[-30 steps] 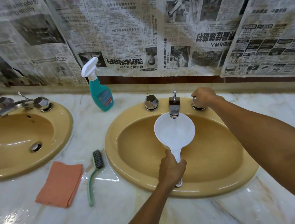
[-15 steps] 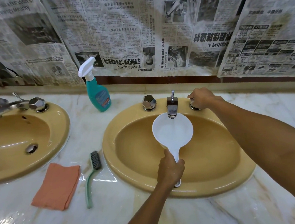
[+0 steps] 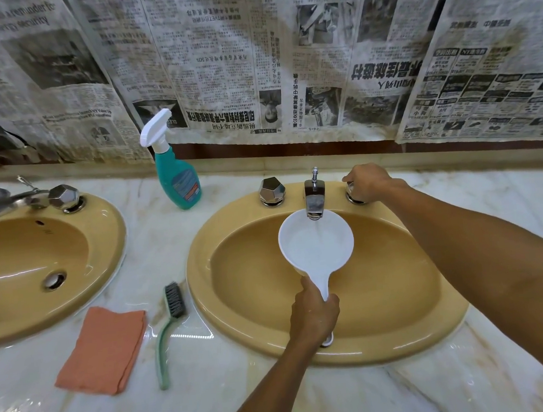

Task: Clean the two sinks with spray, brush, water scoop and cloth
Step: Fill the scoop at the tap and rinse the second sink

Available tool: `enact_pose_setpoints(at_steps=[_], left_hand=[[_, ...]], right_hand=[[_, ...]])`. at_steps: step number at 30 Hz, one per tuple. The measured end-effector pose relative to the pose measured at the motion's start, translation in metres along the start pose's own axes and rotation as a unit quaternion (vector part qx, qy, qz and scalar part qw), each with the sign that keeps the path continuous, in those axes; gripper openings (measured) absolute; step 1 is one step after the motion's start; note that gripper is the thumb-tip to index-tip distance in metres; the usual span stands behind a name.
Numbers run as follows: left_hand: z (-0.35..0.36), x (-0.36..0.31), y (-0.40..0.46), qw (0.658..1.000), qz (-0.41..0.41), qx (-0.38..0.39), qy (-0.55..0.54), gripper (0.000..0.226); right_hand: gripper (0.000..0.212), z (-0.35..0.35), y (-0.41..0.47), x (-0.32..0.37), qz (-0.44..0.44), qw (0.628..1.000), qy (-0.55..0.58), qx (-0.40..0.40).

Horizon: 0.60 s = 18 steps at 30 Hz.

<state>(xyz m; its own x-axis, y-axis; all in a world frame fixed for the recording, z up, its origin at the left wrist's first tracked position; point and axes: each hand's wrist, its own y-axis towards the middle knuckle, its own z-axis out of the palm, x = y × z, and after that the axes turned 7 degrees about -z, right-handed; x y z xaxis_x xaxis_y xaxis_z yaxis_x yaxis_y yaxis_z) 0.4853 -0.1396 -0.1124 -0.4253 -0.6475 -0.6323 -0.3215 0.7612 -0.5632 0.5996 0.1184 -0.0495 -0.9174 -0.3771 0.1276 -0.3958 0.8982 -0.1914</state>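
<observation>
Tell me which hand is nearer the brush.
Left. The left hand grips the scoop handle, right of the brush; the right hand is farther back on a tap knob.

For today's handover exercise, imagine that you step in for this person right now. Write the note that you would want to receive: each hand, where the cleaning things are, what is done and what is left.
Left hand grips the handle of the white scoop, held under the spout of the right sink; water runs into it.
Right hand grips the right tap knob.
Spray bottle stands at the back between the sinks. Brush and orange cloth lie on the counter in front, untouched.
Done: scoop being filled.
Left: shut the tap, rinse, then wipe. I cannot tell whether the left sink was scrubbed.
</observation>
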Motion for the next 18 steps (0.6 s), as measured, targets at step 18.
enact_pose_setpoints(at_steps=[18], left_hand=[[-0.0005,-0.0011,-0.0003,1.000,0.001,0.002,0.004,0.038]], right_hand=[[0.051,0.0022,-0.0006,0.0017,0.007,1.000,0.002,0.001]])
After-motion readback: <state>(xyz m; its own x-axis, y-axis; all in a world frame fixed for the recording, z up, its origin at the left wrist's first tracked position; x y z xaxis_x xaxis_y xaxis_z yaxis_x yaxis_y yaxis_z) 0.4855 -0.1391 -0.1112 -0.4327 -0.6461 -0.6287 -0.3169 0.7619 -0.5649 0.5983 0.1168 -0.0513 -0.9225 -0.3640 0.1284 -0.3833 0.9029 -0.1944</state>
